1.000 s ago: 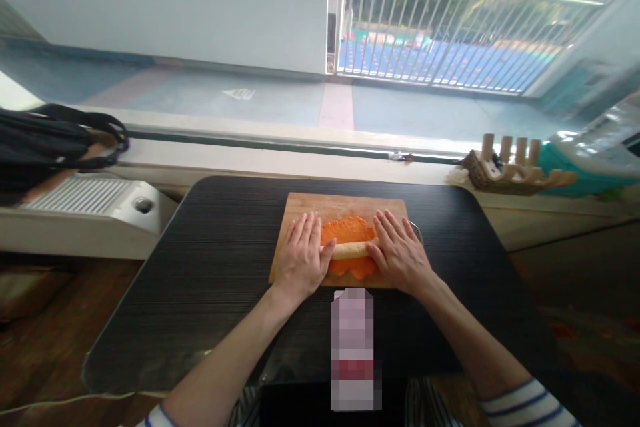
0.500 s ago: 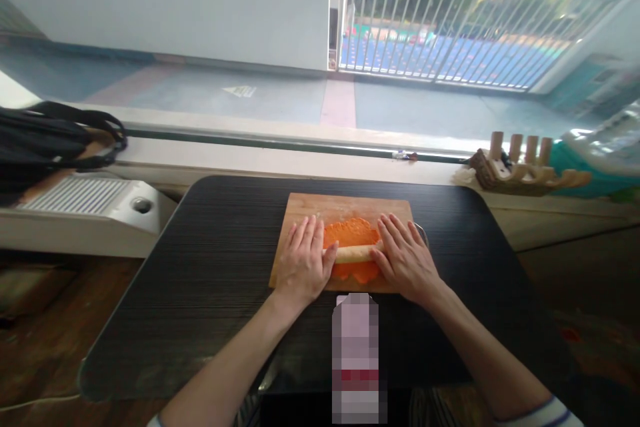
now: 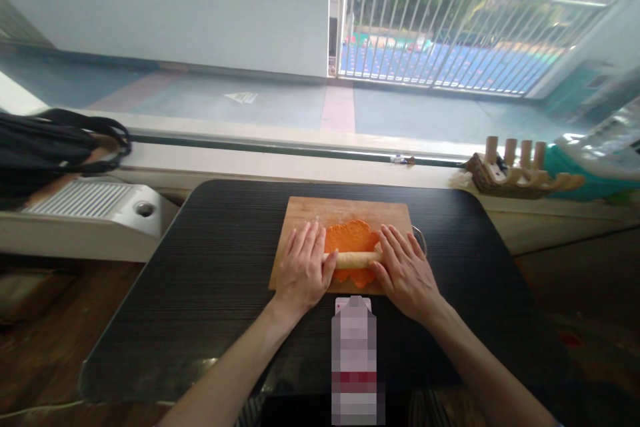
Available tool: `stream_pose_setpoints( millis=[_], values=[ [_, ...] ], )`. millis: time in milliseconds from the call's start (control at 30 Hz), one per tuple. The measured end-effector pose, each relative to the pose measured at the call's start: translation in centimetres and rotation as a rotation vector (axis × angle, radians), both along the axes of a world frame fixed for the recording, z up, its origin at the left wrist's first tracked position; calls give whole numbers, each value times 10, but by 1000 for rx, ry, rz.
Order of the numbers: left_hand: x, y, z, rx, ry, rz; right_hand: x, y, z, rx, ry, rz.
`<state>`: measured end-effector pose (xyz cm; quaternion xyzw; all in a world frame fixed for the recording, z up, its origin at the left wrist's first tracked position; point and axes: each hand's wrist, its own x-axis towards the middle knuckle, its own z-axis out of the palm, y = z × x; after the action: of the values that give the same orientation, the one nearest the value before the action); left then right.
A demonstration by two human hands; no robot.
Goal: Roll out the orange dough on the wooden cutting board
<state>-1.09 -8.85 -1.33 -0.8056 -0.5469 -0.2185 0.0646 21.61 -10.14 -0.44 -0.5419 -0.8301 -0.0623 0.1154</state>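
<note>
A wooden rolling pin (image 3: pixel 354 260) lies crosswise on a flattened sheet of orange dough (image 3: pixel 352 235), which has uneven edges. Over the pin's left end rests my left hand (image 3: pixel 304 265), fingers stretched forward and thumb along the pin. My right hand (image 3: pixel 407 270) lies in the same way over the right end, its fingers long and slightly spread. Both palms hide the ends of the pin and the sides of the dough. Beneath is a wooden cutting board (image 3: pixel 345 208) with a metal handle at its right edge.
The board sits on a black table (image 3: pixel 225 247) with rounded corners. A pixelated pinkish item (image 3: pixel 354 347) is at the near side. Behind the table, a windowsill (image 3: pixel 300 163) holds a wooden rack with pegs (image 3: pixel 520 170). A black bag (image 3: pixel 50 140) is at left above a white vented unit (image 3: pixel 95 203).
Both hands and the rolling pin have shifted slightly toward me over the dough. The whole view has also moved a little.
</note>
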Motion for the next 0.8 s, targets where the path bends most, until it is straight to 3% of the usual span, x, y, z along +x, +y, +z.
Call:
stream_pose_setpoints(
  millis=[133, 500, 800],
  values=[
    [0, 1, -1, -11, -21, 1, 0, -2, 0, -6, 7, -3],
    [4, 48, 6, -13, -81, 69, -12, 51, 7, -37, -4, -115],
    [-2, 21, 3, -21, -69, -4, -8, 11, 3, -15, 13, -71]
  ],
)
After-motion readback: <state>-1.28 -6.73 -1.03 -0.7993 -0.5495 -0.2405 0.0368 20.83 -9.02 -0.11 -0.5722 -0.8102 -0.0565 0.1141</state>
